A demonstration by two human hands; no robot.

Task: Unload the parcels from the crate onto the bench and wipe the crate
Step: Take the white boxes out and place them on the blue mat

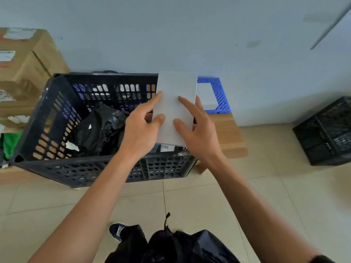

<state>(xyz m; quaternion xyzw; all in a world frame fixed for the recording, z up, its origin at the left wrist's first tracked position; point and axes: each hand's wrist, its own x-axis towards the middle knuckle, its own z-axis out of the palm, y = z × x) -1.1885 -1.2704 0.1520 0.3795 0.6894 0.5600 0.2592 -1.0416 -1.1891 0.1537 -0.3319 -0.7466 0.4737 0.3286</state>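
Note:
A black plastic crate [106,168] stands on the wooden bench [229,137]. Inside it lie parcels in black plastic bags [98,130] and a parcel with a barcode label [164,148] near the front right corner. Both hands hold a flat white parcel [175,103] above the crate's right end. My left hand [142,126] grips its left edge, thumb on top. My right hand [197,128] grips its right edge, fingers spread over the face.
A blue slatted tray [222,95] with a white box [208,95] on it sits at the bench's far right. Cardboard boxes [24,67] are stacked at left, with green cloth [10,143] below them. A second black crate [326,133] stands on the tiled floor at right.

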